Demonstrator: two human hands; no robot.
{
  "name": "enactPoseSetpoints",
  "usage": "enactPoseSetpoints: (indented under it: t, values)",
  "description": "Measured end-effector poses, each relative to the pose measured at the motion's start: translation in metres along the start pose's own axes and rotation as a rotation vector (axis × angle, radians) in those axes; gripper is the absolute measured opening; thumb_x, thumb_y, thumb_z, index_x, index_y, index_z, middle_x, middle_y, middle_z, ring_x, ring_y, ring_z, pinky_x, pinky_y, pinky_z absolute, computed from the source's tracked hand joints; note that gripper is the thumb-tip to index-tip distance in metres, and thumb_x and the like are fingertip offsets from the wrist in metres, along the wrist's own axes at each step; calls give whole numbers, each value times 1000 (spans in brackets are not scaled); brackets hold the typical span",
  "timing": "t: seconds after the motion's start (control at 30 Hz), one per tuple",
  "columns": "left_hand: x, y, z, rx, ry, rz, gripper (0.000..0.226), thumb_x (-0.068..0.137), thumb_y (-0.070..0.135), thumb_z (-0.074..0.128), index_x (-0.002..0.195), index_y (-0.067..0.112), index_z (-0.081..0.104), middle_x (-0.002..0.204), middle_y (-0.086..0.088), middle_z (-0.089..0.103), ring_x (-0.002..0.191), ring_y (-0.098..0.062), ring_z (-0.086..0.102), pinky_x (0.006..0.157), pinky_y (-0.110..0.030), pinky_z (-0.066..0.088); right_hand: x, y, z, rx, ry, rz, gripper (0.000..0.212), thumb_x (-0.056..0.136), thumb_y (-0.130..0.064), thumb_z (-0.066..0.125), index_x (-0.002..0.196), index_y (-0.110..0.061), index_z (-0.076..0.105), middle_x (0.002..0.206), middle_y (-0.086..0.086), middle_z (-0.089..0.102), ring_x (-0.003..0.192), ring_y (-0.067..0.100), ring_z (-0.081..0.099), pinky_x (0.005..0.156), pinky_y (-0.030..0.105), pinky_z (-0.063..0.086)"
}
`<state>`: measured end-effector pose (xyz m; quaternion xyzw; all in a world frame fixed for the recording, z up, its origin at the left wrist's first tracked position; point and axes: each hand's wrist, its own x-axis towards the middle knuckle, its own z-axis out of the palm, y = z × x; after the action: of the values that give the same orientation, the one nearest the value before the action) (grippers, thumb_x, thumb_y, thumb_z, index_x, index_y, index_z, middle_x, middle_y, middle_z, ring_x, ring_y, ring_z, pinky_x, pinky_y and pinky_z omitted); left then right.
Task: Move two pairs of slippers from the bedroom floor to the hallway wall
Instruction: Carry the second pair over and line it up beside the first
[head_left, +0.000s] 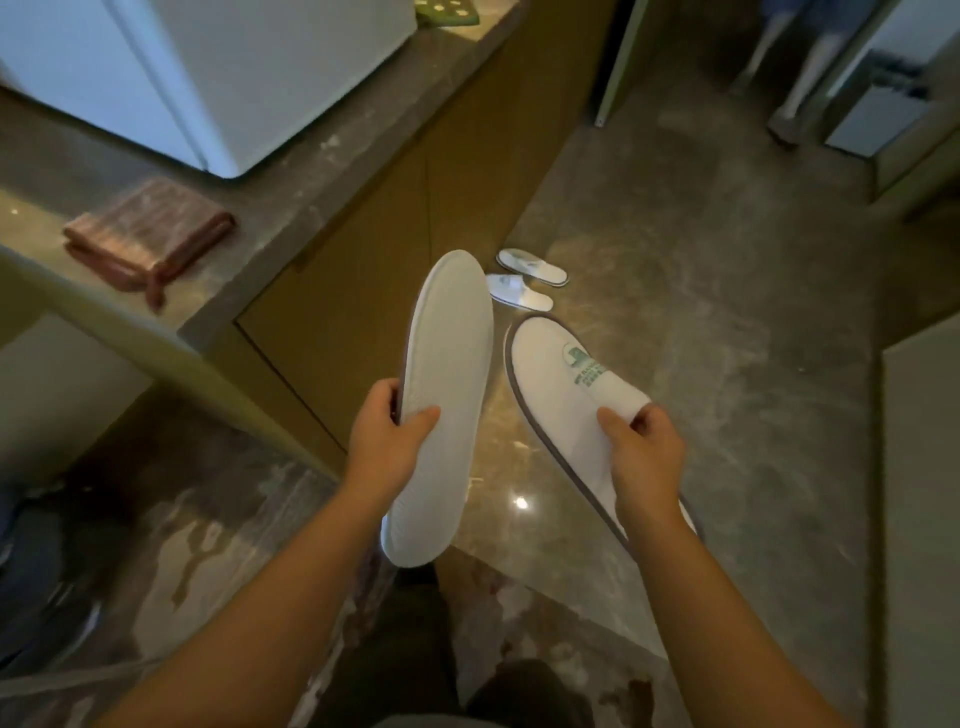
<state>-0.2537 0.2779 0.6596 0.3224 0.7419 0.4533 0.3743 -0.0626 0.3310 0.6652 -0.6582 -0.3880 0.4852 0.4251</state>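
Note:
My left hand (387, 436) grips a white slipper (447, 374) by its edge, sole side turned toward me, toe pointing away. My right hand (641, 452) pinches the upper of a second white slipper (550, 395), which has a grey rim and a green logo and faces up. Both are held in the air above the floor. Farther ahead, another pair of white slippers (524, 283) lies side by side on the marble floor, close to the base of a wooden cabinet (395, 249).
A stone counter (291, 208) on the left carries a folded reddish cloth (148, 239) and a white appliance (218, 78). Glossy marble floor (701, 364) stretches ahead toward a doorway at the top right. Dark bags or clothing (41, 582) sit on the floor at lower left.

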Motion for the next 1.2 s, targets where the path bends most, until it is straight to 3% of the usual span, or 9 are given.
enactPoseSetpoints:
  t: [0.13, 0.27, 0.4, 0.57, 0.73, 0.8, 1.07, 1.2]
  values:
    - [77, 37, 27, 14, -95, 1, 21, 81, 16, 58, 95, 20, 44, 86, 7, 50, 80, -10, 49, 59, -19, 38, 68, -26, 15, -2, 77, 3, 16, 81, -6, 58, 96, -13, 57, 96, 7, 59, 83, 20, 58, 74, 30, 46]
    - [144, 64, 70, 38, -151, 2, 20, 82, 17, 58, 97, 20, 45, 95, 3, 51, 87, -14, 51, 60, -20, 39, 146, -46, 19, -13, 121, 6, 24, 81, -6, 58, 105, -5, 58, 94, 4, 58, 77, 12, 57, 65, 18, 43]
    - [217, 92, 132, 39, -138, -15, 21, 81, 17, 58, 97, 22, 44, 95, 4, 51, 87, -13, 50, 61, -20, 39, 242, -65, 17, 17, 165, 60, 21, 81, -5, 59, 102, -4, 59, 97, 7, 59, 88, 22, 56, 78, 31, 45]
    - [307, 150, 227, 50, -153, -41, 20, 81, 13, 58, 96, 16, 45, 96, -2, 52, 89, -18, 51, 62, -23, 40, 372, -97, 1, -36, 161, 109, 14, 80, -8, 59, 94, -8, 59, 97, 7, 60, 88, 24, 57, 78, 33, 45]
    - [386, 204, 292, 15, -135, -107, 22, 82, 15, 58, 100, 16, 45, 102, -4, 53, 96, -20, 52, 79, -35, 44, 495, -144, 2, -81, 123, 114, 9, 79, -5, 60, 83, -12, 56, 82, 4, 59, 82, 23, 57, 77, 34, 44]
    - [414, 215, 311, 38, -102, -120, 22, 82, 16, 58, 100, 17, 45, 103, -3, 52, 96, -20, 51, 81, -36, 45, 536, -159, 7, -84, 96, 114, 10, 79, -6, 60, 84, -13, 55, 87, 7, 60, 86, 25, 58, 81, 37, 47]
    - [580, 250, 417, 49, -27, -170, 31, 83, 17, 57, 111, 7, 48, 103, -6, 53, 93, -22, 51, 77, -36, 43, 737, -205, 47, -152, 41, 131, 18, 81, -9, 60, 98, -9, 56, 103, 12, 60, 98, 31, 57, 93, 47, 47]
    - [664, 281, 471, 91, -27, -201, 32, 83, 18, 57, 111, 8, 47, 102, -5, 53, 92, -23, 52, 74, -36, 44, 835, -235, 66, -186, 7, 142, 16, 80, -7, 60, 96, -6, 55, 99, 14, 60, 97, 33, 58, 92, 48, 48]
